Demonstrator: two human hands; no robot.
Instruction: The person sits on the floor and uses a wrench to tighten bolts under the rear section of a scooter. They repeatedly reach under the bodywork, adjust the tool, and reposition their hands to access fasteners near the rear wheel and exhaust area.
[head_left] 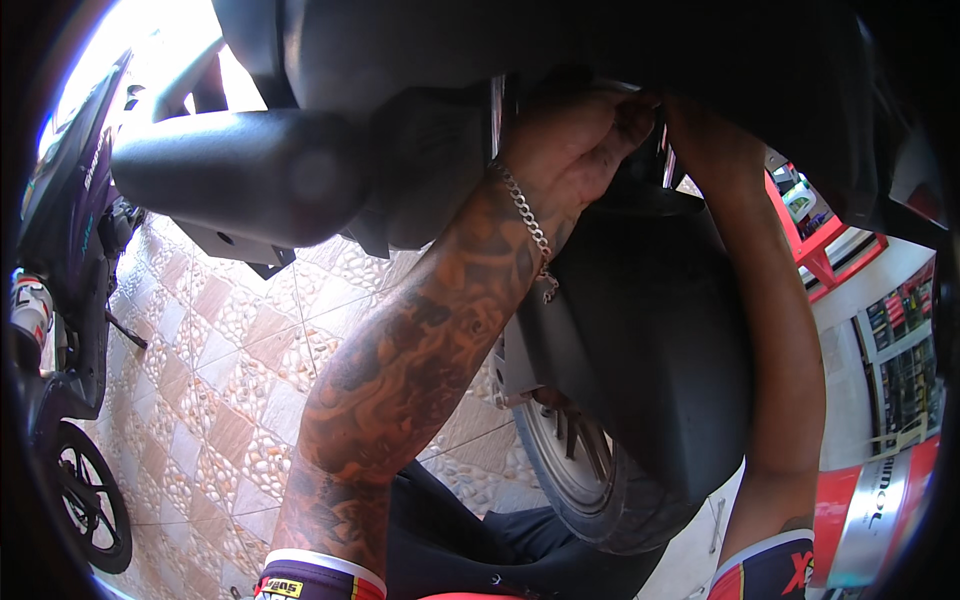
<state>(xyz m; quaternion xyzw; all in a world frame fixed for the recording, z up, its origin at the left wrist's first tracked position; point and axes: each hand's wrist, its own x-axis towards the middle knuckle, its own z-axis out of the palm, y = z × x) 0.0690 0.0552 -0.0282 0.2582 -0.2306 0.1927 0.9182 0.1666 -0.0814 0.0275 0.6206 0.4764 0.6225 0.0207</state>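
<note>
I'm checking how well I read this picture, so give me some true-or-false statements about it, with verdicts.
1. A silver chain-link bracelet circles the wrist of the left hand. True.
2. The left hand wears a thick glove. False: it is bare.
3. The right hand appears above a large, curved black mudguard. True.
4. Plain blue carpet covers the ground. False: there are tan-and-white floor tiles with pebble patterns.
5. A black spoked wheel stands at the picture's lower left. True.
</note>
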